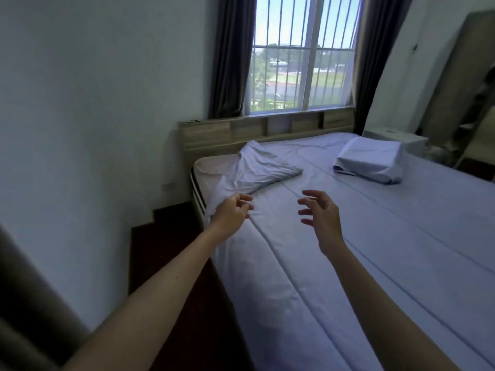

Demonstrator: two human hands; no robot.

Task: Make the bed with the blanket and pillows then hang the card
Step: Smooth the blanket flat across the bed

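Blanket [348, 250] is spread flat over most of the bed, but its corner just beyond the left hand [230, 212] is folded back, bare mattress [211, 167] showing there. Left hand is half-curled at the blanket edge; can't tell if it pinches cloth. Right hand [318, 212] hovers spread wide, empty, above the blanket. One pillow [372, 159] lies far beyond the right hand, near the headboard [214, 132]. Card not visible. Remaining, I'd say: corner, pillows, card.
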